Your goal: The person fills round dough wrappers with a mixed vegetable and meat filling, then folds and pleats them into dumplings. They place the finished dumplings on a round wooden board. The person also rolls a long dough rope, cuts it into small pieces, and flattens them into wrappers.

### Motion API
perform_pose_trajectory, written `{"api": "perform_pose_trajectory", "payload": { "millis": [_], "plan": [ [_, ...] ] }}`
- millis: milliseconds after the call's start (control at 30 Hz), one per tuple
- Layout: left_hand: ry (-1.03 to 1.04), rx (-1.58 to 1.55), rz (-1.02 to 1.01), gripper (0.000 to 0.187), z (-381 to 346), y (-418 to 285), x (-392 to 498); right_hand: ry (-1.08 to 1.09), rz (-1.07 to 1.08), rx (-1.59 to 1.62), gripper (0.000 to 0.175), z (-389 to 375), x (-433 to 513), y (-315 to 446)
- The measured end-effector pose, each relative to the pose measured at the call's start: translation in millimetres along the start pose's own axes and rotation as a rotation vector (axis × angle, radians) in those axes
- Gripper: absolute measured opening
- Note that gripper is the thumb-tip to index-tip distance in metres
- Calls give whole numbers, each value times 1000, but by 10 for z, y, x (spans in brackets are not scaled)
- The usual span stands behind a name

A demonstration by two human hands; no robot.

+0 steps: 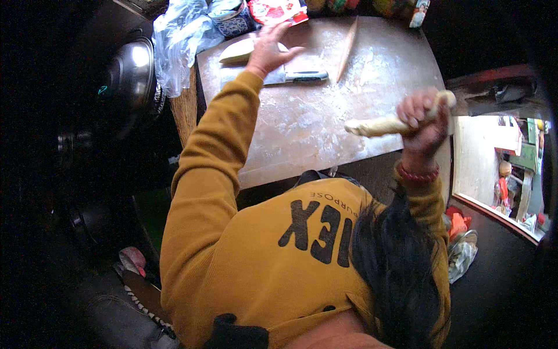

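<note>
My right hand point(422, 122) grips a pale rope of dough point(377, 126) above the right side of a floured board point(301, 126). One end of the rope sticks out to the left, and a short end shows above the fist. My left hand point(271, 49), slightly blurred, has its fingers spread over the far left of the board. Partly behind it lies another smooth piece of dough point(234, 52); whether the hand touches it I cannot tell. A kitchen knife with a wide blade and a dark-and-grey handle point(307, 76) lies just below that hand.
A thin tapered wooden rolling pin point(348, 50) lies towards the board's far edge. Beyond the board are clear plastic bags point(178, 43), a blue-and-white patterned container point(232, 19) and a red-and-white packet point(277, 11). To the left stands a shiny metal bowl or lid point(133, 72).
</note>
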State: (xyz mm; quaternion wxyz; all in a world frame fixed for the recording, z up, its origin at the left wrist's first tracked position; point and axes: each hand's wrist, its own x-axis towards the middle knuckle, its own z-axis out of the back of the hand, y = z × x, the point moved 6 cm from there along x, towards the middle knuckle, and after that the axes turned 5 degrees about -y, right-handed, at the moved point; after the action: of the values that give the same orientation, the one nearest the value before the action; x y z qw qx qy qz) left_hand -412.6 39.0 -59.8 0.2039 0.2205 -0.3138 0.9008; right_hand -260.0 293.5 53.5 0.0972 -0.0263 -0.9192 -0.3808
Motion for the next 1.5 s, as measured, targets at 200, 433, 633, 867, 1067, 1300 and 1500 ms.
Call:
{"api": "perform_pose_trajectory", "payload": {
  "millis": [200,433,633,867,1067,1300,1500],
  "plan": [
    [396,-909,120,82,-330,-1527,-940,-125,-73,50,24,-146,127,-568],
    [320,-327,383,36,-247,-1399,-1157,-407,-215,70,14,928,115,-725],
    [254,83,225,34,-369,-1660,-846,-370,-309,-172,15,1658,170,-552],
    [172,363,222,45,-793,-1538,-1219,-273,-65,-942,39,2327,235,-421],
    [-55,272,351,29,-573,-1115,-1044,311,161,-1270,27,1592,602,-390],
    [225,416,441,29,-562,-658,-664,826,134,-1546,21,1467,1249,-1153],
    [234,477,342,32,-578,-347,-562,901,76,-1609,23,1445,1482,-1483]
  ]
}}
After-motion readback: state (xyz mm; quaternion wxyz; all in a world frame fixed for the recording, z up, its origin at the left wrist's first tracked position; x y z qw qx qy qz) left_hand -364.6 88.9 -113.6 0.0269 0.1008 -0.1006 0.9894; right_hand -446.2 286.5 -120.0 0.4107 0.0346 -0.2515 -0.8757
